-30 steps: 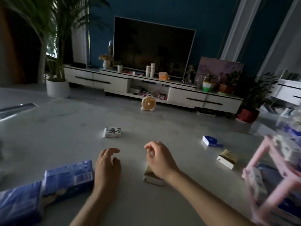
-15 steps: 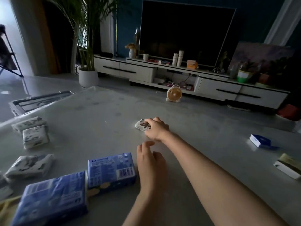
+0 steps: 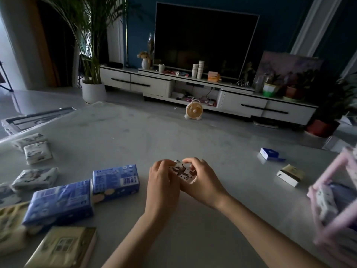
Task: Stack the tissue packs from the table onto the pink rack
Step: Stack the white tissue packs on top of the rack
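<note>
left hand (image 3: 162,182) joining right hand (image 3: 202,180) | fingers (image 3: 190,161) pinching patterned tissue pack (image 3: 182,172) left of pink rack (image 3: 327,171) | racking likely coming next

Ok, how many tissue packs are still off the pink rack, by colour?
White patterned packs: 5, one gripped by left hand and right hand, one cut off at the left edge
Blue packs: 3
Beige packs: 3
Total: 11

Bare left hand (image 3: 161,183) and right hand (image 3: 203,182) on bare forearms (image 3: 258,227).
</note>
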